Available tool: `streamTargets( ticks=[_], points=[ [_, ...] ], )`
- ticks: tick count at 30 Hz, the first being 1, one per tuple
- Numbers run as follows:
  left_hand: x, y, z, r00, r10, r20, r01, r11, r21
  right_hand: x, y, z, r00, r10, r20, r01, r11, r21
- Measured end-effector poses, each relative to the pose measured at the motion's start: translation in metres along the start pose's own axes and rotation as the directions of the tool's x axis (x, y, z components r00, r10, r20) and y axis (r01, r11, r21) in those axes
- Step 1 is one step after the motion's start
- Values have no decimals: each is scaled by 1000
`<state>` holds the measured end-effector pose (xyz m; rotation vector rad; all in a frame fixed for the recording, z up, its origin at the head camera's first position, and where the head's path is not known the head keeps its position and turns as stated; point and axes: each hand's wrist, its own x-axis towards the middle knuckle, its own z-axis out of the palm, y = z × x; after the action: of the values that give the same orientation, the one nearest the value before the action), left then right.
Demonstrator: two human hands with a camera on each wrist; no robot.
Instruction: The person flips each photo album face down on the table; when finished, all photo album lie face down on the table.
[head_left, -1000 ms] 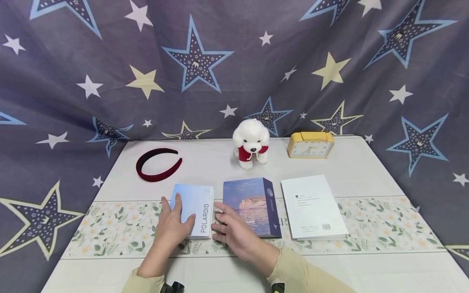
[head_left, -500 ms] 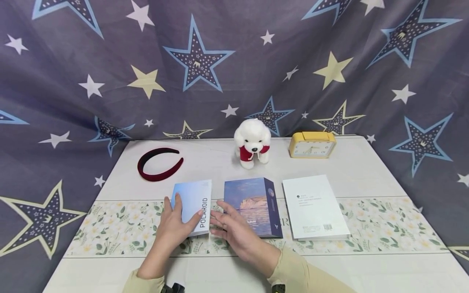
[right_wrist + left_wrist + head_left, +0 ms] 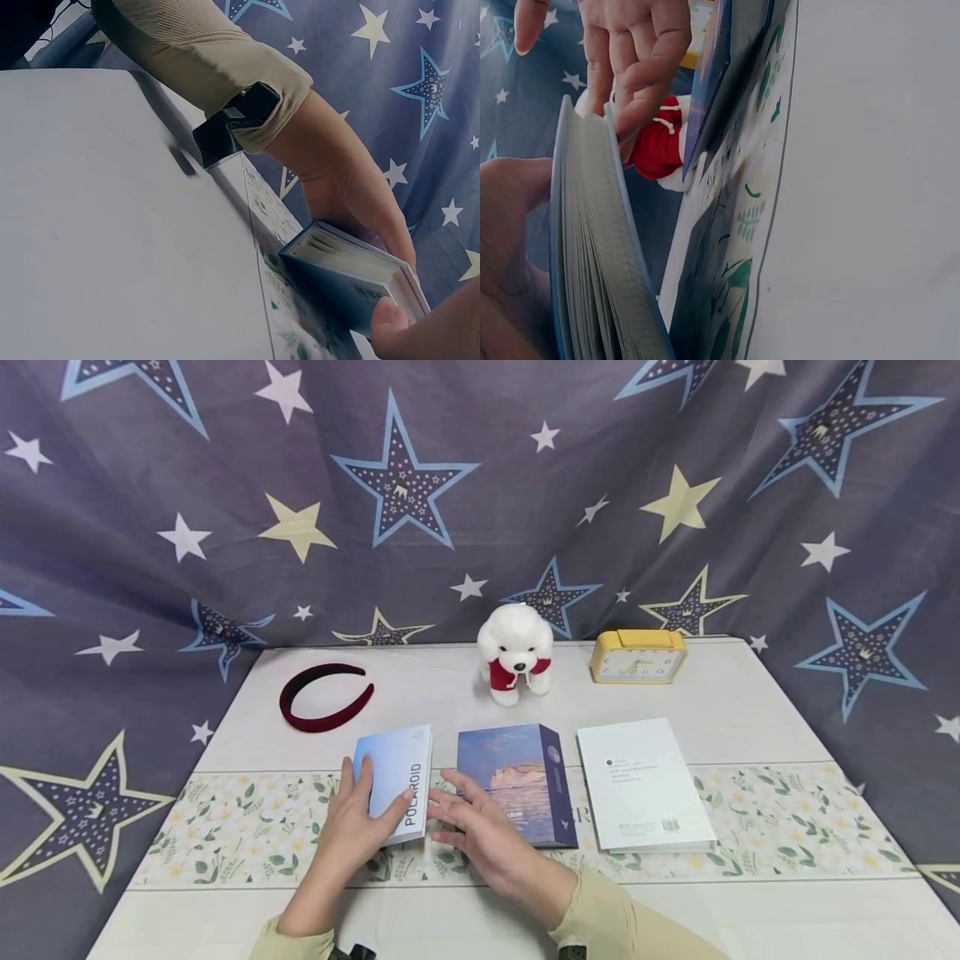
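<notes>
A pale blue photo album (image 3: 393, 756) marked POLAROID is tilted above the table at centre left. My left hand (image 3: 351, 822) grips it, thumb across the front cover and the other fingers along its left side. My right hand (image 3: 498, 853) reaches to its right edge with fingers loosely extended, the fingertips right at the edge. In the left wrist view the album's page block (image 3: 600, 232) shows between the covers, with the right-hand fingers (image 3: 637, 82) at its far side. The right wrist view shows the album's darker blue back cover (image 3: 341, 289) and a right fingertip against it.
A second album (image 3: 498, 760) with a seaside picture lies just right, then a white book (image 3: 641, 785). Behind stand a dark red headband (image 3: 322, 722), a white toy dog (image 3: 513, 635) and a yellow alarm clock (image 3: 637, 664). A star-patterned curtain (image 3: 480, 510) hangs at the back.
The album has come up off the table and tilted, its right edge shifting slightly left. Both hands have moved only a little with it.
</notes>
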<state>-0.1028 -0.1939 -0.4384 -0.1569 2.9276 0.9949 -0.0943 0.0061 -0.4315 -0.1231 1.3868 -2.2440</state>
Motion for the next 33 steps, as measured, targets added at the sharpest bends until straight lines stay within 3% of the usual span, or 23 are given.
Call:
streamTargets(
  ticks=[5,9,16,19,22,25,29,33],
  points=[
    [-2,4,0,1000,28,-13,-28,1000,-2,-1,-2,1,1000,-14,8,14,1000,-1],
    [-5,13,-2,999,41,30,-40,999,-16,-3,-5,4,999,-32,39,32,999,-2],
    [-12,23,-7,992,61,110,-39,981,-189,-2,-11,9,993,-73,97,79,995,-56],
    [-12,23,-7,989,89,115,-48,947,-319,-1,-12,11,990,-79,116,87,994,-69],
    [-13,22,-7,989,76,130,-15,909,-417,1,-13,13,989,-71,128,82,993,-85],
    [-13,21,-7,987,54,148,28,865,-501,2,-12,13,988,-56,147,75,990,-122],
    [-13,18,-8,988,59,146,41,798,-601,4,-7,10,983,-38,178,73,978,-197],
    [-13,16,-11,990,49,132,45,779,-626,9,1,5,982,8,191,53,950,-307]
  ],
)
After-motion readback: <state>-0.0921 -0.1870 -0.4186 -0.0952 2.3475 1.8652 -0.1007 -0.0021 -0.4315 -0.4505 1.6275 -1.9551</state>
